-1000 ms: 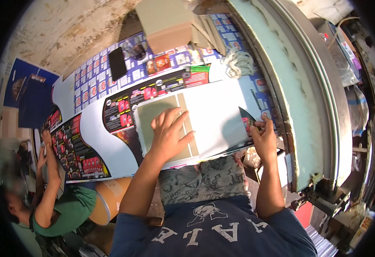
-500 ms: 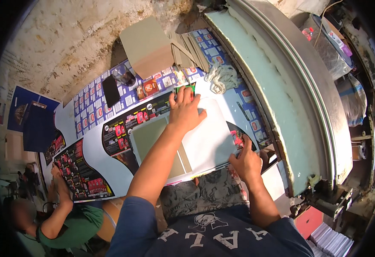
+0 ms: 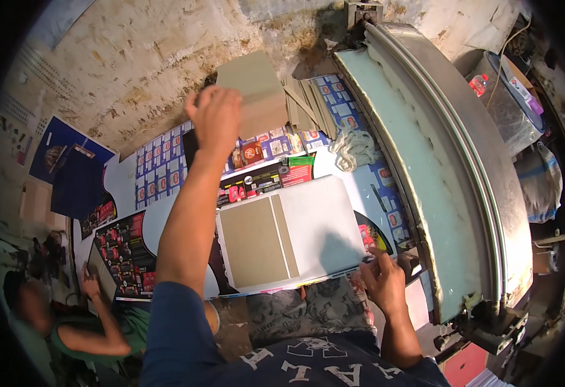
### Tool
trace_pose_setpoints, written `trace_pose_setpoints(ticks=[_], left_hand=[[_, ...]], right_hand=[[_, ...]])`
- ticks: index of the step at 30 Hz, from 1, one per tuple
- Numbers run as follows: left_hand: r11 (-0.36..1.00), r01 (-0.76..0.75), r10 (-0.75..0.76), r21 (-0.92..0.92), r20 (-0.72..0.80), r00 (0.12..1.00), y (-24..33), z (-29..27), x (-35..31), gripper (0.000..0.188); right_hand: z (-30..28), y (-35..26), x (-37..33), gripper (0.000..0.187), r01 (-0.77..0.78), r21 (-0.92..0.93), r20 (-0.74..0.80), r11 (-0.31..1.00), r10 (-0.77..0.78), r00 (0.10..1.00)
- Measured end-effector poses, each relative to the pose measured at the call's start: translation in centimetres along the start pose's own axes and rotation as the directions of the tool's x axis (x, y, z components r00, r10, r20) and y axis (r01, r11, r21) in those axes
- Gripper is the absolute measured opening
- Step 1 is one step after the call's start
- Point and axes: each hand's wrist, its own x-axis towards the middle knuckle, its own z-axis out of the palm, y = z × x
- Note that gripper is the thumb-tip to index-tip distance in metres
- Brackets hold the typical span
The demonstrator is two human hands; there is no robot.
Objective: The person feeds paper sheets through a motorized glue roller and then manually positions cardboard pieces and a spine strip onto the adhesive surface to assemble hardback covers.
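My left hand [image 3: 217, 116] is raised over the back of the table, fingers curved and apart, at the left edge of a stack of grey boards [image 3: 260, 97]. Nothing shows in its grasp. My right hand [image 3: 384, 280] is at the table's front edge, beside the lower right corner of a white sheet [image 3: 321, 219]. Its thumb and bent forefinger are apart, with nothing visible between them. On the sheet's left half lie a grey board panel [image 3: 247, 245] and a narrow grey strip [image 3: 284, 235]. Printed black and red paper [image 3: 250, 184] shows behind them.
Grey board strips [image 3: 308, 109] and a bundled whitish cloth [image 3: 353, 148] lie at the back. To the right stands a large machine with a pale green bed [image 3: 411, 168] and a curved metal beam [image 3: 463, 129]. At far left, a person in green [image 3: 102, 332] works at the table.
My left hand has left the white sheet's top edge and moved up and left to the board stack. My right hand's fingers have bent more. The view has shifted.
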Motion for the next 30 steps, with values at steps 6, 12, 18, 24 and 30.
trace_pose_setpoints(ticks=[6,12,18,24,30], left_hand=[[0.895,-0.119,0.097,-0.429,-0.074,0.993,7.2,-14.2,0.9,0.015],[0.408,0.595,0.245,-0.693,0.71,0.66,9.8,-12.0,-5.1,0.022],[0.757,0.191,0.14,-0.625,0.441,0.887,8.6,-5.9,-14.9,0.072],[0.843,0.231,0.195,-0.486,0.677,0.71,9.8,-6.0,-22.0,0.114],[0.821,0.301,0.196,-0.486,0.734,0.651,10.0,-6.0,-23.4,0.113]], right_hand=[[-2.4,-3.6,3.8,0.044,0.281,-0.167,-0.275,0.945,-0.318,0.907],[-0.4,-3.0,6.1,0.051,0.197,0.251,-0.028,0.948,-0.196,0.98],[2.0,-1.6,7.0,0.038,-0.193,0.368,-0.017,0.91,0.214,0.977],[4.3,-0.8,8.2,0.04,-0.192,0.248,-0.027,0.949,0.205,0.978],[6.7,0.1,8.9,0.04,-0.132,0.184,-0.05,0.974,0.144,0.988]])
